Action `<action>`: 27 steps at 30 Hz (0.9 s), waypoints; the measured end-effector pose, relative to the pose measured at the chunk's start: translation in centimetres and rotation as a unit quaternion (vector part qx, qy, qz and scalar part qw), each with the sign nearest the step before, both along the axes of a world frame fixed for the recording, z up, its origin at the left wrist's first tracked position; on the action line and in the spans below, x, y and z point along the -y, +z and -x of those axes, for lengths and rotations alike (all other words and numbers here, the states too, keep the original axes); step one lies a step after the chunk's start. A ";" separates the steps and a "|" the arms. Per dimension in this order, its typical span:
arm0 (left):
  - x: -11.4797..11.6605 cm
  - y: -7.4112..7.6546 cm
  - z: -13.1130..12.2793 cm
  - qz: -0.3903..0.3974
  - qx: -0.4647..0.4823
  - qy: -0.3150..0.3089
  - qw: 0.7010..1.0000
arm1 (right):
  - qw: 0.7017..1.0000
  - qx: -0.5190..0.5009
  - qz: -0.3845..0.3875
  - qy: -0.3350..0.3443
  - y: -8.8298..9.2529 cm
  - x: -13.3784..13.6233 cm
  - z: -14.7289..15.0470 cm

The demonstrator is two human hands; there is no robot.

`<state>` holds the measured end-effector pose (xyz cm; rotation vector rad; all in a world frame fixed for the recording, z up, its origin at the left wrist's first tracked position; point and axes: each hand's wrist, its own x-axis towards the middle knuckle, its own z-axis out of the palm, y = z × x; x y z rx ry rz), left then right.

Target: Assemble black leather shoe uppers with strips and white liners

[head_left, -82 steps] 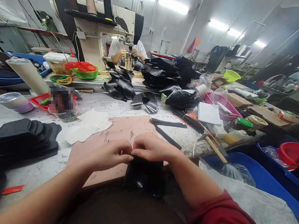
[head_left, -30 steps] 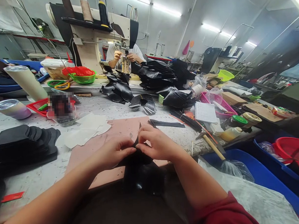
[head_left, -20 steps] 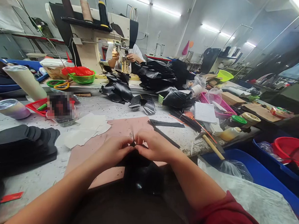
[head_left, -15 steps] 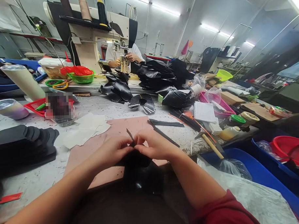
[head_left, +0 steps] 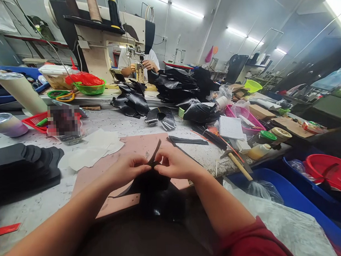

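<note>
My left hand [head_left: 129,167] pinches the edge of a glossy black leather piece [head_left: 161,199] between thumb and fingers. Close beside it, my right hand [head_left: 176,164] pinches the same edge, with the two thumb tips almost meeting. A thin dark strip [head_left: 157,150] sticks up from between the hands and leans right. The leather hangs below my fingers, over the front edge of a pink board [head_left: 91,186]. How the strip joins the leather is hidden by my fingers.
Stacked black pieces [head_left: 23,170] lie left, near white paper sheets [head_left: 95,147]. A hammer [head_left: 240,166] lies at the bench's right edge, above a blue bin [head_left: 273,175]. Beyond the bench, a person's hands [head_left: 148,65] work at a sewing machine [head_left: 95,44]. Black leather piles [head_left: 177,85] stand there.
The strip shows longer above my fingers and now leans right instead of left. More of the leather's left flap shows below my left hand. Both hands stay pinched together.
</note>
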<state>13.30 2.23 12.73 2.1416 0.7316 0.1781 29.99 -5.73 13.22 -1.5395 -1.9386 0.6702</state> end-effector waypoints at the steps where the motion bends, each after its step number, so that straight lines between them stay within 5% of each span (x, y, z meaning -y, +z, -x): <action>1: 0.0 0.0 0.0 -0.010 -0.005 0.014 1.000 | 1.000 0.000 -0.011 -0.012 -0.1 0.0 0.1; 9: 0.0 -0.6 0.1 -0.056 0.012 0.047 0.997 | 0.962 0.118 -0.214 -0.118 -2.5 0.7 2.5; 16: -0.4 -1.3 0.2 -0.032 0.035 0.023 0.999 | 0.995 -0.010 -0.098 -0.031 -2.0 0.8 1.8; 27: -0.3 -0.8 0.3 0.058 0.070 -0.018 0.996 | 0.982 -0.103 -0.092 -0.126 -1.6 0.2 1.9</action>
